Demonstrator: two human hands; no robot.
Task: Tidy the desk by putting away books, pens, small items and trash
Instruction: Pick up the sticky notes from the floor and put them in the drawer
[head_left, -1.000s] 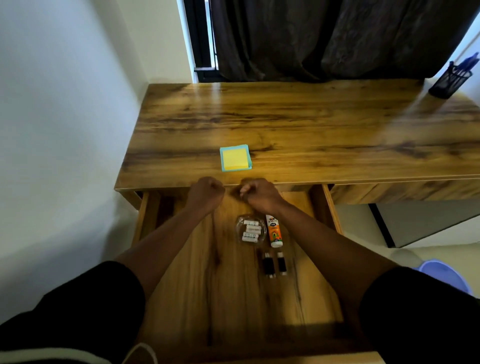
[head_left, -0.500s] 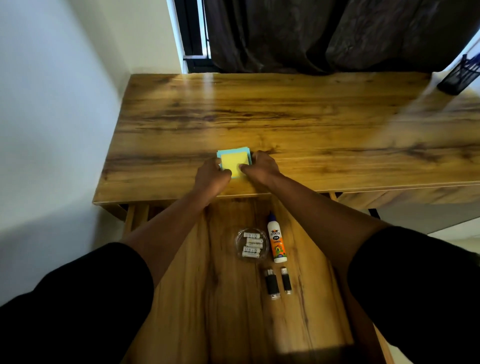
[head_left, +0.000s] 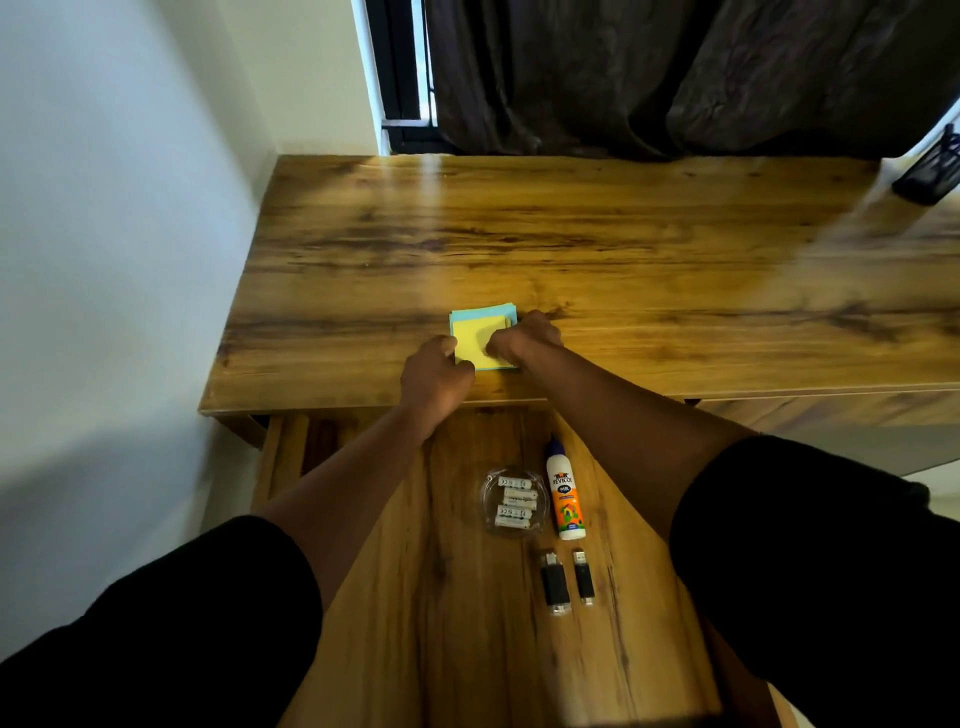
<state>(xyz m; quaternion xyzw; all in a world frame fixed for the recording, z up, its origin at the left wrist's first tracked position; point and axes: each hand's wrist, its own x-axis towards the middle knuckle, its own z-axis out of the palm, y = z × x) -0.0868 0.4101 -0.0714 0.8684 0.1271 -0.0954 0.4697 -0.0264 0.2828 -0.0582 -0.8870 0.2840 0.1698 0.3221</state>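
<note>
A stack of yellow and light-blue sticky notes (head_left: 475, 335) lies near the front edge of the wooden desk (head_left: 571, 249). My left hand (head_left: 435, 375) grips the stack's left side with curled fingers. My right hand (head_left: 524, 340) grips its right side, thumb over the yellow top sheet. Below the desk edge the drawer (head_left: 447, 597) stands pulled out. In it lie a clear dish of white batteries (head_left: 513, 501), a glue bottle (head_left: 564, 493) and two black USB sticks (head_left: 555, 583).
A black mesh pen holder (head_left: 930, 176) stands at the desk's far right corner. A dark curtain (head_left: 675, 73) hangs behind the desk, and a white wall (head_left: 104, 260) runs along the left.
Both hands went from the drawer's front up onto the desk, reached the sticky notes and now hold them from both sides. The view has tilted down slightly.
</note>
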